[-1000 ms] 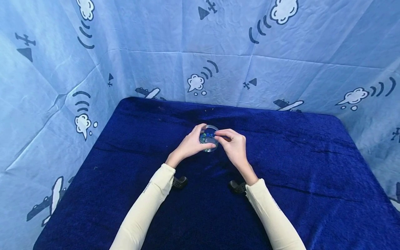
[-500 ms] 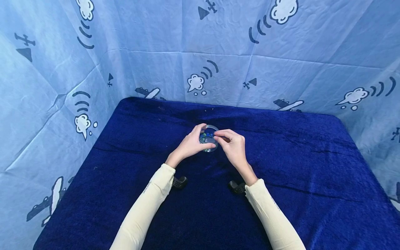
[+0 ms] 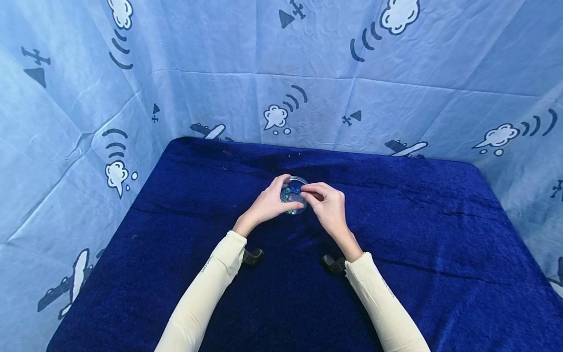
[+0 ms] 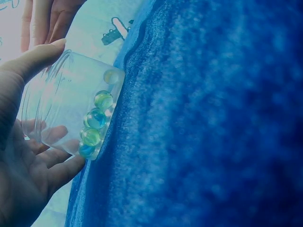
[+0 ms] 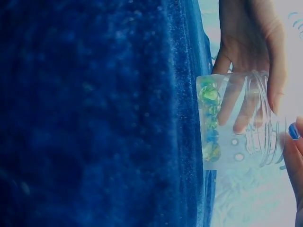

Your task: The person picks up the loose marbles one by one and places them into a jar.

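My left hand (image 3: 267,201) grips a clear jar (image 4: 71,90) with a threaded neck, thumb on the near side and fingers round the far side. Several glass marbles (image 4: 96,118), green, blue and pale, lie along the jar's bottom, which sits at the blue cloth. At the mouth of the jar is my right hand (image 3: 327,201). Its thumb and forefinger pinch a blue marble (image 5: 294,131) right beside the rim, as the right wrist view shows. The left hand's fingers (image 5: 229,111) show through the jar wall in that view.
A dark blue plush cloth (image 3: 422,230) covers the table. Light blue curtains (image 3: 316,49) with cloud and plane prints hang behind it and at both sides. Black camera mounts (image 3: 252,256) show beneath the wrists, below cream sleeves (image 3: 202,293).
Both hands stay almost where they were, the left round the jar and the right at its rim. The marbles seen in the jar look slightly shifted.
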### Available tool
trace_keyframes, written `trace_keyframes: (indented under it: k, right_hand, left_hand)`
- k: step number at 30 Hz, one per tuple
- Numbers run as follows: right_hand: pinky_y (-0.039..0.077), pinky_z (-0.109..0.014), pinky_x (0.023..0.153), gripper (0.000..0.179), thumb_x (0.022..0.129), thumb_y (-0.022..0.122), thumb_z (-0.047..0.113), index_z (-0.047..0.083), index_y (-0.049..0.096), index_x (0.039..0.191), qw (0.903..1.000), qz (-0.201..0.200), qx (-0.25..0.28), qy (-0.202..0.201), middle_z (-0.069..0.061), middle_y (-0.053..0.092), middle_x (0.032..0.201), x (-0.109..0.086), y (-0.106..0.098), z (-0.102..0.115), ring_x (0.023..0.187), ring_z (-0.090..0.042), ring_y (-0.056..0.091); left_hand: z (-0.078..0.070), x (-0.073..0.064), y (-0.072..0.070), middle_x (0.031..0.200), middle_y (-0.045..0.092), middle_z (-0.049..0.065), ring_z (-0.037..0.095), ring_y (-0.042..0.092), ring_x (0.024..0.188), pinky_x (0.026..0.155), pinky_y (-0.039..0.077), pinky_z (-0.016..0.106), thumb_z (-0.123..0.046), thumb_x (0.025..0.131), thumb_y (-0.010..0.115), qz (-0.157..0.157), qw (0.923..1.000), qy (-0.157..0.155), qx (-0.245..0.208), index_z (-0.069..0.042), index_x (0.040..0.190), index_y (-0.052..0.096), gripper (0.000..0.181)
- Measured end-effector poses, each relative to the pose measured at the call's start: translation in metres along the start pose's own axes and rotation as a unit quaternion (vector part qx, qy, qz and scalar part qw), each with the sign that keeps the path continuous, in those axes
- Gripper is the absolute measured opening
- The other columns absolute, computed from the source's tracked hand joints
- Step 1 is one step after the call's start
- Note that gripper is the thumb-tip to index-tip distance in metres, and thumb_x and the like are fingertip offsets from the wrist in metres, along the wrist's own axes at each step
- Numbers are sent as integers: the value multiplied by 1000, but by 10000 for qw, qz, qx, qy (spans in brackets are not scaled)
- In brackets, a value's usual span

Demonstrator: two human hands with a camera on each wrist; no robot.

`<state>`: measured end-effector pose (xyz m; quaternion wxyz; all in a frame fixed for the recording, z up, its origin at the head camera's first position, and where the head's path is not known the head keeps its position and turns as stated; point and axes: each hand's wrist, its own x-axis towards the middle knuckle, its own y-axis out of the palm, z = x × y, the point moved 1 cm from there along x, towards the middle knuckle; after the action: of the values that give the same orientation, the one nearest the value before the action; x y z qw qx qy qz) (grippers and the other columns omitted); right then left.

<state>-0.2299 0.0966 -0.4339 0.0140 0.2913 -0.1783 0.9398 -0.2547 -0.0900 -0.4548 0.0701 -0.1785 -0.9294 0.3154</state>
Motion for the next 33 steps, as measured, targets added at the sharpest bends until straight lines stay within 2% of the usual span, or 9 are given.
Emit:
trace_keyframes:
  k: [7,9,14,18,25,33]
  right_hand:
    - [51,-8,78,13,84,79,-12,-5,80,95,10000,-2,-9,43,-18,76,92,0,1,1,84,-33,75]
    - [52,-11,78,12,83,78,-14,-9,78,94,10000,9,-56,77,-22,75,92,1,0,11,84,-35,75]
    - [53,-13,78,13,81,77,-19,-15,75,93,9997,10,-134,198,-28,73,92,1,1,12,85,-41,74]
    - [49,-6,76,13,82,79,-15,-9,78,94,9998,-12,-49,187,-23,75,92,0,2,1,84,-36,74]
    - [51,-9,76,10,85,80,-8,-5,80,95,9998,50,-94,158,-16,76,92,-1,0,0,82,-33,74]
    - [51,-9,75,8,86,80,-7,-5,79,94,9997,60,-191,129,-16,76,91,0,-1,0,81,-26,73]
  left_hand:
    - [0,0,0,156,45,11,31,54,132,108,44,49,-46,89,80,9,10000,23,-14,-9,159,31,93]
    - [-1,0,0,156,45,11,31,54,132,109,44,49,-46,89,80,11,10000,28,-5,-9,159,31,93]
    - [-1,0,0,155,45,11,31,54,131,108,44,49,-46,89,81,-2,10000,24,21,-10,159,31,94]
    - [0,1,0,155,46,11,32,55,131,108,44,49,-46,88,81,-22,10000,18,35,-10,159,31,94]
    - [-1,0,0,154,46,11,32,55,130,108,44,49,-46,88,81,-34,10000,28,79,-9,159,31,94]
    - [0,1,1,155,46,11,31,55,130,108,44,48,-46,88,82,-46,9999,55,78,-10,159,32,94]
